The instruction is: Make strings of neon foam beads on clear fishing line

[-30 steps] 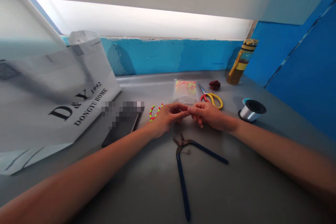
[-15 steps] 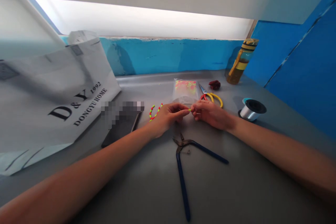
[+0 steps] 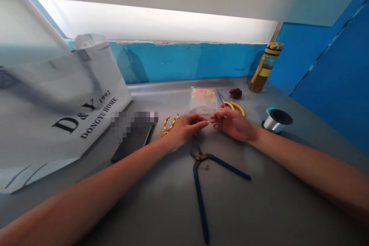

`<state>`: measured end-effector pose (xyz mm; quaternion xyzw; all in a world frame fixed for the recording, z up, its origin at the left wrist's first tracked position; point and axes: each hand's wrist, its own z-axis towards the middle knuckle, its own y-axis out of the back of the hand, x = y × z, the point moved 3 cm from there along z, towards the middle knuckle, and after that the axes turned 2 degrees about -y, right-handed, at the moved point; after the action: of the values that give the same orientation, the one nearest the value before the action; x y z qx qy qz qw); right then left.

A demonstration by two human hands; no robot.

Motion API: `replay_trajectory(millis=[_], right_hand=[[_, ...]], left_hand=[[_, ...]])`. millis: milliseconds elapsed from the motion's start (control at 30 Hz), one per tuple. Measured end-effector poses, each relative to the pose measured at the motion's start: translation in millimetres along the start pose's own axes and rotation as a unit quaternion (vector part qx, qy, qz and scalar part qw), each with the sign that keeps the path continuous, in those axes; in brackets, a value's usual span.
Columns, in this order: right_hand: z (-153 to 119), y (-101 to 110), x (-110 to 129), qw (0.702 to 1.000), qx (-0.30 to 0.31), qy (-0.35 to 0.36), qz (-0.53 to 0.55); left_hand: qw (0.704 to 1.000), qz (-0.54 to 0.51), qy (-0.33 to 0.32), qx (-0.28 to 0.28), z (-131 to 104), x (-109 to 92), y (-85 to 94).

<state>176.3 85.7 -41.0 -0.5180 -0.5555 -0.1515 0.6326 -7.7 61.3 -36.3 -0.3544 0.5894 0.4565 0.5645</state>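
My left hand [image 3: 190,126] pinches the end of a beaded strand between thumb and forefinger, with a yellow-green bead [image 3: 208,122] showing at the fingertips. The rest of the red and yellow-green bead strand [image 3: 170,126] curls on the table beyond the left wrist. Just right of those fingertips is my right hand [image 3: 230,123], its fingers curled and the thumb a little apart. Another small yellow-green bead [image 3: 225,117] shows against its fingers. The thread between the hands is too fine to make out clearly. Below them lie open pliers [image 3: 200,157] with dark blue handles.
A clear packet of beads [image 3: 204,98], scissors [image 3: 230,106] and a dark red bundle [image 3: 235,93] lie behind my hands. A wire spool [image 3: 277,120] and a bottle [image 3: 265,68] stand right. Left are a dark flat device [image 3: 134,138] and a large white bag [image 3: 69,103].
My right hand has eased its fingers apart and turned slightly, so a bead shows against them. My left hand keeps its pinch; the strand behind it has shifted slightly.
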Motion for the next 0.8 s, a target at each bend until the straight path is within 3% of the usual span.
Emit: replay_trajectory(millis=[300,800], right_hand=[[-2.5,-7.9,-1.2,0.987,0.028,-0.001,-0.158],[-3.1,-9.1,-5.5,0.956,0.048,0.022,-0.29]], left_hand=[[1.0,-0.015,-0.003,0.01,-0.1,1.2,0.9],[0.999,-0.048,-0.003,-0.01,1.2,2.1,2.5]])
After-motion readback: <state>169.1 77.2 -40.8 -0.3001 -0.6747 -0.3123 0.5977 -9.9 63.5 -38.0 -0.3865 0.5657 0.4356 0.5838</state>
